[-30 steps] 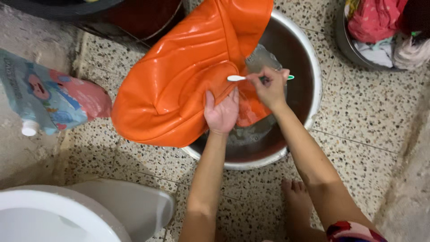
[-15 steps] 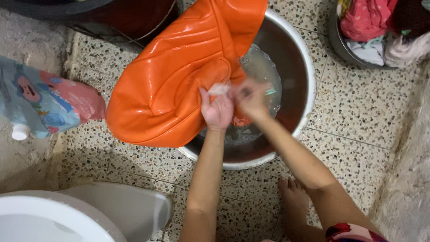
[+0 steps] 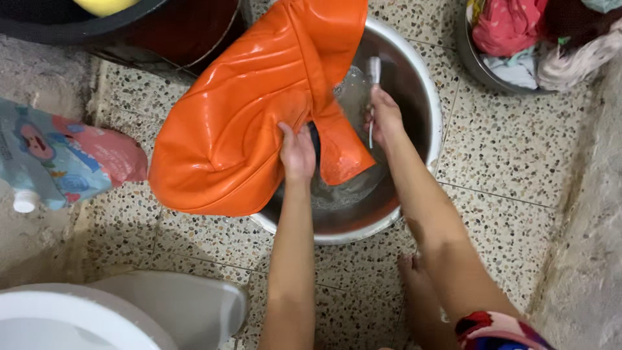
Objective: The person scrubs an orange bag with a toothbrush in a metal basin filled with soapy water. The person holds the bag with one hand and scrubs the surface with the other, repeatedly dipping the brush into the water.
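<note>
Orange jacket [image 3: 246, 123] lies draped over the rim of the steel basin [image 3: 424, 91], lower part in soapy water. Left hand [image 3: 298, 152], grip closed on a jacket fold. Right hand [image 3: 383, 116], grip closed on a white toothbrush [image 3: 374, 74]. Material judged glossy, soft, slippery when wet, heavy with water; best held at seams or bunched folds. Blue-and-pink soft pouch [image 3: 61, 162] with white cap lies on the floor, left.

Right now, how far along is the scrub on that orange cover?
Done: orange vinyl cover glistens wet, partly in the steel basin of soapy water. In hand: left hand pins its edge; right hand has a grip on a white toothbrush. Left: most of the cover hangs outside the basin.
</note>
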